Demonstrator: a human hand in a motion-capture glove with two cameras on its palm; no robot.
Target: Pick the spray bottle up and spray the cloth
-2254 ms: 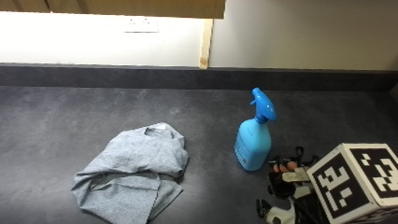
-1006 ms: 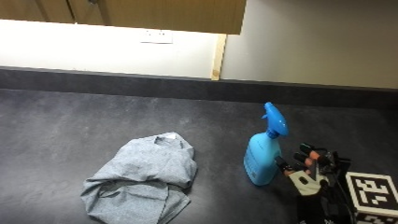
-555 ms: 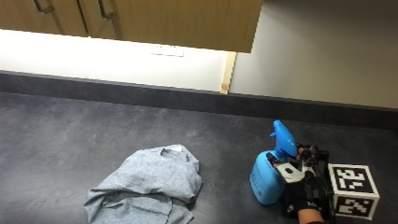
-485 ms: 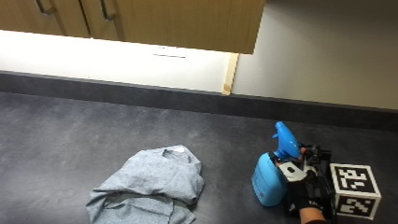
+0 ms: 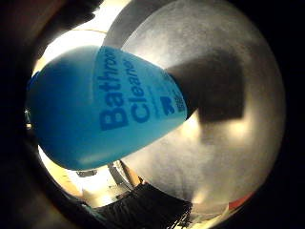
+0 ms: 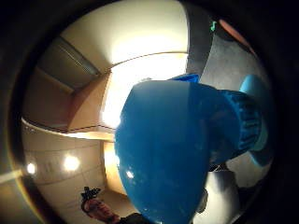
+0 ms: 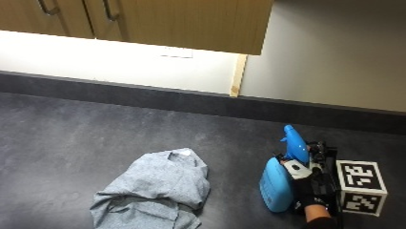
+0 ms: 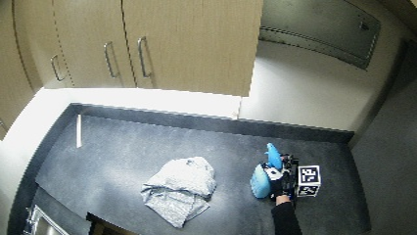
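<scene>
Outside view: the gloved hand, short of it a second ago, is now against the spray bottle, upright on the table; whether its fingers wrap the neck, I cannot tell. The cloth lies crumpled well apart. Both palm views fill with blue bottle, so the grasp looks imminent.
</scene>
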